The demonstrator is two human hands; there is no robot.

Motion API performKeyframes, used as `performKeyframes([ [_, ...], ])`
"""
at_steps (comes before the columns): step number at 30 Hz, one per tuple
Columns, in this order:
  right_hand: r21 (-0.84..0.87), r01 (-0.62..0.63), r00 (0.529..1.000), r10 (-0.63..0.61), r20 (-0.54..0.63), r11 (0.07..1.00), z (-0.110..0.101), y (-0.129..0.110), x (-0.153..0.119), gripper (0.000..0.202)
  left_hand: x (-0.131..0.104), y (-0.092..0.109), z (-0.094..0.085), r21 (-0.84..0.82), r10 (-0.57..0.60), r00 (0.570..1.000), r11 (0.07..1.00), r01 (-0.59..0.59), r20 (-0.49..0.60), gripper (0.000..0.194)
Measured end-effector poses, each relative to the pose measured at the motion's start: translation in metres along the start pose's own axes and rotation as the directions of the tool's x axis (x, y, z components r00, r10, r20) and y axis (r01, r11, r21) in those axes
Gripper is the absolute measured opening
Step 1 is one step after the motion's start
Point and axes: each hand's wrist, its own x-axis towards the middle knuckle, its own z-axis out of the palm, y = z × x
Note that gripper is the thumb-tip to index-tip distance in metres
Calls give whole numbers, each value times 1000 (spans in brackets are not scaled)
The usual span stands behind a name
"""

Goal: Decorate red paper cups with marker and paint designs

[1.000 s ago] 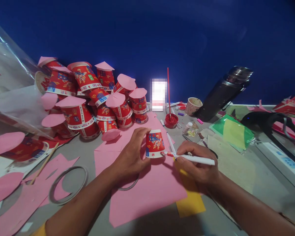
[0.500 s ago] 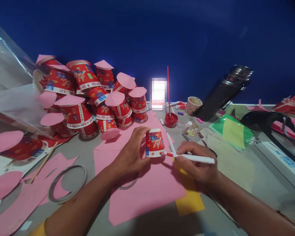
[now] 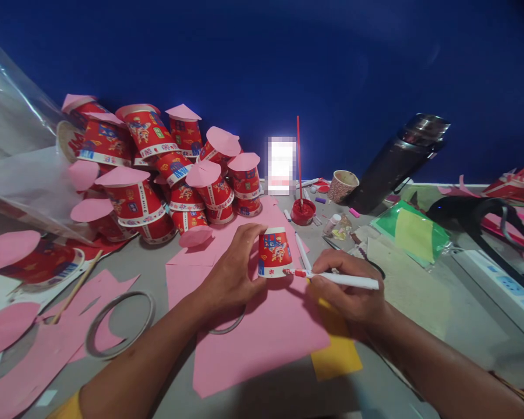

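My left hand [image 3: 236, 270] grips a red patterned paper cup [image 3: 275, 251] from its left side, upside down with the white rim at the bottom. In my right hand [image 3: 351, 285] is a white marker pen [image 3: 347, 280] with a red tip. The tip meets the white band near the cup's lower right edge, where small red marks show. Beneath both hands lies pink paper [image 3: 266, 349]. A second white pen [image 3: 303, 251] rests just behind the cup. Part of a tape roll [image 3: 229, 326] is hidden under my left wrist.
Red cups with pink paper cones [image 3: 131, 198] are piled at the left. Behind the hands stands a pot of red paint [image 3: 303, 212] with an upright brush. A black thermos [image 3: 395, 163], a patterned cup [image 3: 344, 185] and a power strip [image 3: 502, 291] are at the right.
Almost nothing differs. The right hand and marker have shifted very slightly left, with the tip still at the cup's rim band.
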Motion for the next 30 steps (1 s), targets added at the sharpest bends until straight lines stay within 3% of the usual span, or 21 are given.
performKeyframes([
  [15,-56,-37,998,34,-49,998,0,-3,1,8,-3,0,-1,-8,17,1000,1000,-17,17,70],
  [30,-1,-24,999,24,24,1000,1,-3,2,10,0,-3,1,12,25,1000,1000,-25,15,74],
])
